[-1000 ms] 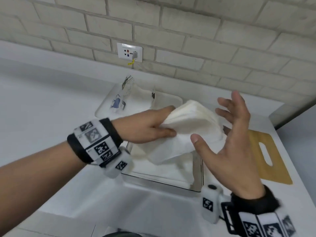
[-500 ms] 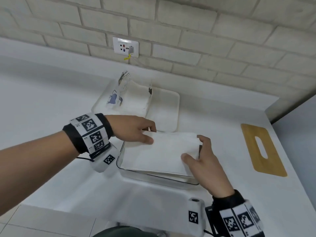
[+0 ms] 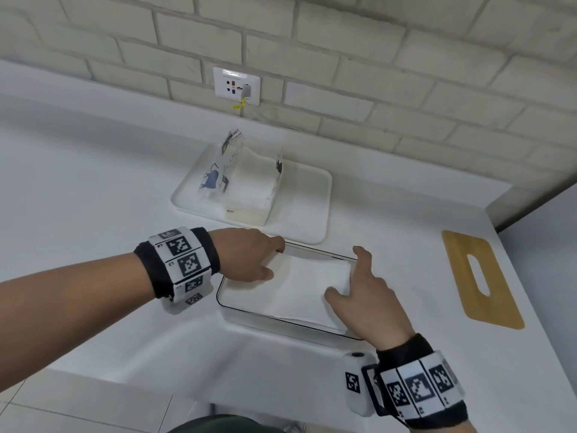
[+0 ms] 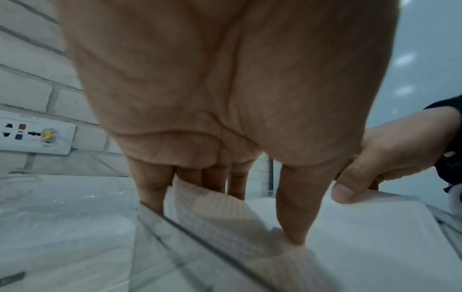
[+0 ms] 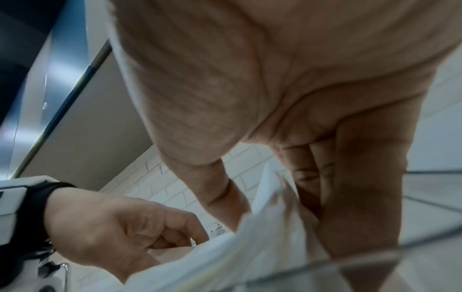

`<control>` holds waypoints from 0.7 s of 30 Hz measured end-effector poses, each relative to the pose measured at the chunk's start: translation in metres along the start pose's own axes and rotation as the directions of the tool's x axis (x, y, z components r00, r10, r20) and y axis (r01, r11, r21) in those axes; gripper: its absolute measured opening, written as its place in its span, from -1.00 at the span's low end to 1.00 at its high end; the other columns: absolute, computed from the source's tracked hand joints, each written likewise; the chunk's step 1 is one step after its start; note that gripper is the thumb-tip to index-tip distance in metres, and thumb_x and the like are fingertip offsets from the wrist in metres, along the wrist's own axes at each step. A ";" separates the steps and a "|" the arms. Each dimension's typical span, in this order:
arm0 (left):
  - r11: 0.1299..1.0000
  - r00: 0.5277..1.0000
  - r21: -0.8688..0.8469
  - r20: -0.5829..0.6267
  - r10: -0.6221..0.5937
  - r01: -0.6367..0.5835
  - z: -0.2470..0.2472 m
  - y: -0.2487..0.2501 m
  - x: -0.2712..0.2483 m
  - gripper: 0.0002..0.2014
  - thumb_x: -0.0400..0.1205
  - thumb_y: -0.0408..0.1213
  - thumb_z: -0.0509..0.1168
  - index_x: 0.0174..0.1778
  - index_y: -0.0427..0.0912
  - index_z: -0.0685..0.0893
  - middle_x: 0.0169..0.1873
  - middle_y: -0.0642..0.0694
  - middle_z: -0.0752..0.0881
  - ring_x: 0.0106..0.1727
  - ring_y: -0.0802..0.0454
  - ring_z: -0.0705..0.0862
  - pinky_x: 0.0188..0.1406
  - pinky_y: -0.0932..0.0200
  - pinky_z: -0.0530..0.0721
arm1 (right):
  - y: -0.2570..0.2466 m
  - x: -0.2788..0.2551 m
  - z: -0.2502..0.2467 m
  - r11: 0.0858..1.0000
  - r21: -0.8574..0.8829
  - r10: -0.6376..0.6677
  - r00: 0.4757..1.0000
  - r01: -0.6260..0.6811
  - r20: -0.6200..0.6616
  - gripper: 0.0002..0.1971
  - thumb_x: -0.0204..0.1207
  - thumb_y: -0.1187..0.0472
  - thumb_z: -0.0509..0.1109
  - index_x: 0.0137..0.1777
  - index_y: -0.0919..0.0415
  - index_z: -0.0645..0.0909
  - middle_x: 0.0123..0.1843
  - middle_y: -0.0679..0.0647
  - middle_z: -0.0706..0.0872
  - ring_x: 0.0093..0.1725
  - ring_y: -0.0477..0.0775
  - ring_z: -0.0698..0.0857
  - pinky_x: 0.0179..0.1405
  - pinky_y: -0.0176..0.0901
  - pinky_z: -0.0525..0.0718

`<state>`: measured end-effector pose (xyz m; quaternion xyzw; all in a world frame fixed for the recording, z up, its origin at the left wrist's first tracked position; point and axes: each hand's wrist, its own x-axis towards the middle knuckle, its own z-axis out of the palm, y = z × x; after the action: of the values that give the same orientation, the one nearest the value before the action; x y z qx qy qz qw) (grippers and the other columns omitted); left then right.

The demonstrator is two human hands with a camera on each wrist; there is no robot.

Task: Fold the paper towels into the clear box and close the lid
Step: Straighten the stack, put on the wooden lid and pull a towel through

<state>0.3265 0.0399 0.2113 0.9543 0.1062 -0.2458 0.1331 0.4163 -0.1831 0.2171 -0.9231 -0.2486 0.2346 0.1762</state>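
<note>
A stack of white paper towels (image 3: 299, 289) lies in the clear box (image 3: 268, 317) at the middle of the white counter. My left hand (image 3: 271, 260) holds the stack's far left edge. In the left wrist view its thumb lies on top and its fingers (image 4: 212, 181) go down behind the upturned edge, by the box wall. My right hand (image 3: 346, 276) holds the right edge, thumb on top and fingers down between towels (image 5: 250, 247) and wall. A tan wooden lid (image 3: 480, 279) with a slot lies flat to the right.
Behind the box stands a white tray (image 3: 312, 207) holding an opened plastic pack of paper towels (image 3: 246, 179). A wall socket (image 3: 236, 85) sits on the brick wall. The counter ends at a grey panel on the right.
One second ago both hands held the towel stack up above the box. They have lowered it into the box and now grip its left and right edges inside the walls.
</note>
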 end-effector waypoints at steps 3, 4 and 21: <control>0.999 1.000 0.038 -0.006 0.010 -0.010 -0.001 0.001 -0.003 -0.50 0.75 0.05 0.25 0.60 0.06 0.34 0.39 -0.09 0.63 0.32 -0.21 0.66 0.29 -0.10 0.63 | -0.005 -0.003 0.001 0.989 -0.142 -0.053 0.998 0.048 -0.038 -0.22 0.63 0.00 0.26 0.73 0.00 -0.11 0.17 0.16 0.69 0.03 0.27 0.64 0.01 0.03 0.52; 0.998 0.999 0.053 -0.032 0.020 -0.019 -0.002 0.002 -0.004 -0.50 0.76 0.03 0.26 0.60 0.05 0.36 0.38 -0.08 0.62 0.33 -0.20 0.66 0.28 -0.10 0.64 | -0.005 -0.005 0.000 0.977 -0.199 -0.090 0.993 0.073 -0.079 -0.25 0.65 -0.01 0.25 0.73 0.01 -0.07 0.19 0.12 0.69 0.05 0.26 0.66 0.01 0.03 0.54; 0.979 0.982 0.092 0.068 0.176 -0.182 -0.014 -0.001 -0.022 -0.32 0.47 0.37 0.48 0.49 0.27 0.51 0.39 0.12 0.51 0.40 0.01 0.58 0.35 -0.11 0.63 | 0.005 0.023 -0.013 0.794 -0.384 -0.361 0.873 0.472 0.328 -0.32 0.40 -0.23 0.56 0.54 -0.23 0.50 0.62 -0.19 0.31 0.61 -0.02 0.28 0.46 0.09 0.53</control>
<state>0.3136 0.0421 0.2337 0.9576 0.0038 -0.2658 0.1107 0.4426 -0.1770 0.2177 -0.8249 -0.5139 0.2340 -0.0267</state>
